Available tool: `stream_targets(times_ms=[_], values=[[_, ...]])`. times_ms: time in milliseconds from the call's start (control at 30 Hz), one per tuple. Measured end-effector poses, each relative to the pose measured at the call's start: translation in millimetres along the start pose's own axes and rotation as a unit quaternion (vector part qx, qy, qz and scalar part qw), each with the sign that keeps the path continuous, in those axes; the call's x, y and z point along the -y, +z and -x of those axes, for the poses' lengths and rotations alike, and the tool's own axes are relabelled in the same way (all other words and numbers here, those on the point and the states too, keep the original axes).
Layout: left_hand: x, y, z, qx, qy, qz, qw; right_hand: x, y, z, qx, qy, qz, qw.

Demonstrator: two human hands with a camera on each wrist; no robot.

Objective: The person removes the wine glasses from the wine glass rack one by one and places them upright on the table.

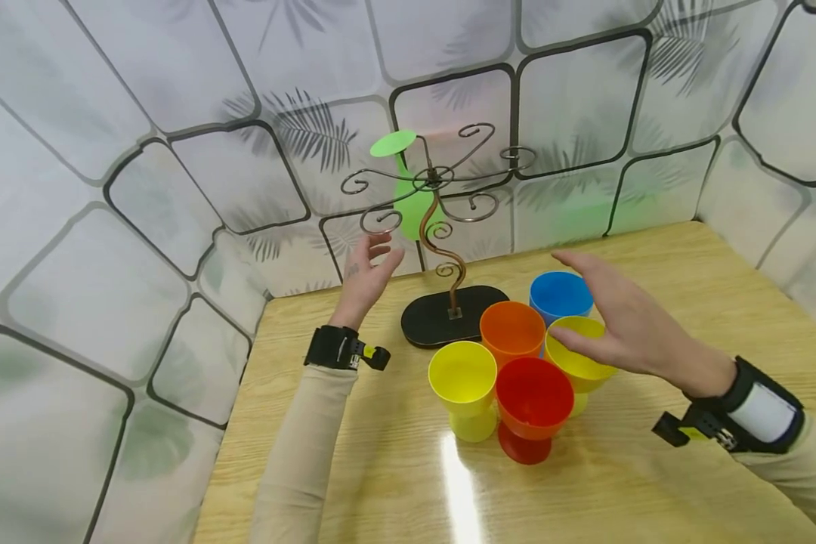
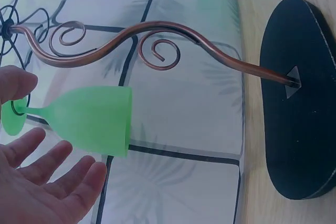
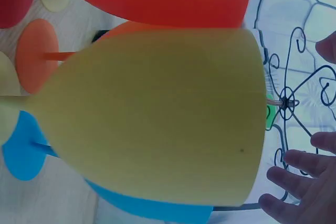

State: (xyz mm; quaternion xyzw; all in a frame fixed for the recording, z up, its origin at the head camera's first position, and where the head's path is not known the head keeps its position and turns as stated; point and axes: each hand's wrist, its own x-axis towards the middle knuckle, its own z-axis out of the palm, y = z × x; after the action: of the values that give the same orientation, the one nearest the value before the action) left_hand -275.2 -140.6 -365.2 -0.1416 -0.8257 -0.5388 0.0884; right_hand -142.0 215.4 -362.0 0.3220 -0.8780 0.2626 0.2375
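A wine-glass rack with curled wire arms [image 1: 476,178], a wavy copper-coloured stem and a black oval base [image 1: 425,319] stands on the table. From one arm a green plastic goblet [image 1: 411,211] hangs upside down by its foot. My left hand [image 1: 366,279] is beside it with fingers spread, apart from the goblet in the left wrist view. My right hand [image 1: 632,325] is held with thumb and fingers apart around the rims of the right yellow goblet [image 1: 576,366] and blue goblet [image 1: 561,295]; contact is unclear. Upright beside them are orange [image 1: 513,332], red [image 1: 533,400] and yellow [image 1: 462,378] goblets.
The wooden table [image 1: 353,468] meets patterned walls [image 1: 571,98] at its back and left. The goblets stand close together in front and right of the rack base. The rack's wire arms reach out above the table.
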Motion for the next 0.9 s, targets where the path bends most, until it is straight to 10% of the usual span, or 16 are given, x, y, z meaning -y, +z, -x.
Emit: stream_targets(times_ms=[367,900], values=[[3.7,12.3,-33.9,-0.035,0.013,0.004,0.9993,14,5,-44.4,0.150,0.054,-0.003,0.9872],[10.3,38.6,-64.0,-0.055,-0.050,0.107,0.9915,22,17,-55.8,0.191,0.067,-0.039,0.9784]])
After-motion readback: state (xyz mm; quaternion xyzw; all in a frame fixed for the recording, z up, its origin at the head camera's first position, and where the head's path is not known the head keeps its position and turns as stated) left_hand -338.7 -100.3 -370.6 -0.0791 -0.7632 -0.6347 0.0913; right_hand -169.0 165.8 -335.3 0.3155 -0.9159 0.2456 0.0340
